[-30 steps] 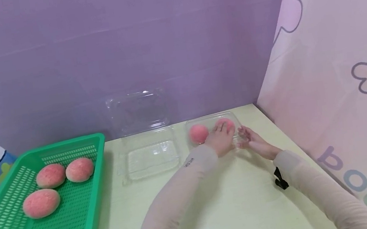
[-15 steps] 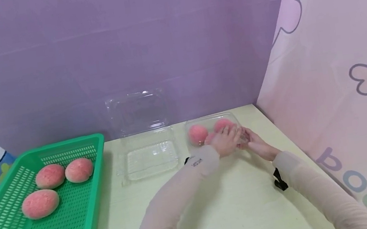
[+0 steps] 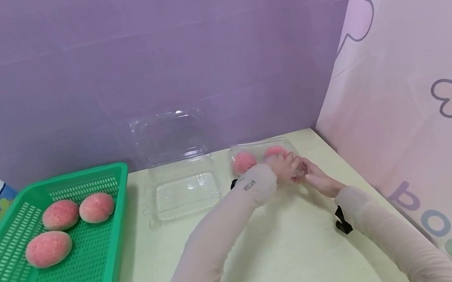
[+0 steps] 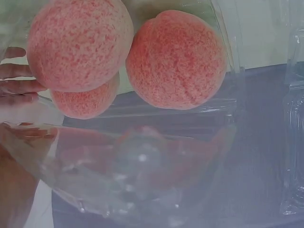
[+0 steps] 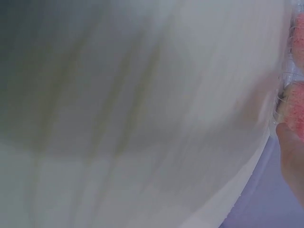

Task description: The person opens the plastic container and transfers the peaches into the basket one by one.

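Beside the right end of the table's back edge lies a clear plastic container [image 3: 258, 146] holding pink peaches [image 3: 244, 162]. In the left wrist view, a large peach [image 4: 176, 59] and two others show behind its clear plastic. My left hand [image 3: 284, 167] reaches over the container, its fingers bent at the front right corner. My right hand [image 3: 320, 180] grips the same corner from the right; its thumb [image 5: 290, 149] touches the side in the right wrist view. The two hands meet there, hiding part of the container.
An open clear clamshell [image 3: 186, 198] stands to the left, its lid [image 3: 169, 136] upright against the purple wall. Farther left, a green basket [image 3: 114, 251] holds three peaches [image 3: 49, 249]. A pink patterned wall [image 3: 395, 90] bounds the table's right side.
My left hand has slid right, from lying flat over the right-hand peach to the container's front right corner. My right hand has closed in slightly on that corner. The basket's peaches stay put.
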`<action>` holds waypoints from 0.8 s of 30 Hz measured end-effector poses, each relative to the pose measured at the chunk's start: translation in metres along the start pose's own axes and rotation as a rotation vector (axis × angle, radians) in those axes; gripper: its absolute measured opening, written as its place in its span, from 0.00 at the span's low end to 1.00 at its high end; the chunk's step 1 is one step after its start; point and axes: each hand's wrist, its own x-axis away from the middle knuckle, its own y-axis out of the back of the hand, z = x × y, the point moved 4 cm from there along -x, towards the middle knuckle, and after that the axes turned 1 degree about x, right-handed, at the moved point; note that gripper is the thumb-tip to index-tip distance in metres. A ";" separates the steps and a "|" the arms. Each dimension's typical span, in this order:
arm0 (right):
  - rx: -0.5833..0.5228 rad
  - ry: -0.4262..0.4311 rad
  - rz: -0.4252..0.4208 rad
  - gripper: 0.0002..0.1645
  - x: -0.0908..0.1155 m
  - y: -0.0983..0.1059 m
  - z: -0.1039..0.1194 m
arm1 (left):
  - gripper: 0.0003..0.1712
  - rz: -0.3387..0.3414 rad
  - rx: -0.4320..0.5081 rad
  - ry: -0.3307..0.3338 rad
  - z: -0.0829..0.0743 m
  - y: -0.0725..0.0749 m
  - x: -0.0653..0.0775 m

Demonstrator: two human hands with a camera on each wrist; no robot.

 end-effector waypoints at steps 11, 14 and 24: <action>-0.003 -0.022 -0.011 0.51 -0.003 0.005 -0.002 | 0.30 0.003 0.064 -0.040 0.021 0.013 0.005; 0.007 -0.036 -0.012 0.53 -0.003 0.005 -0.003 | 0.32 -0.014 0.087 -0.011 0.019 0.008 0.009; 0.062 -0.030 0.021 0.50 -0.006 0.004 -0.004 | 0.36 -0.096 0.337 0.107 0.031 -0.013 0.039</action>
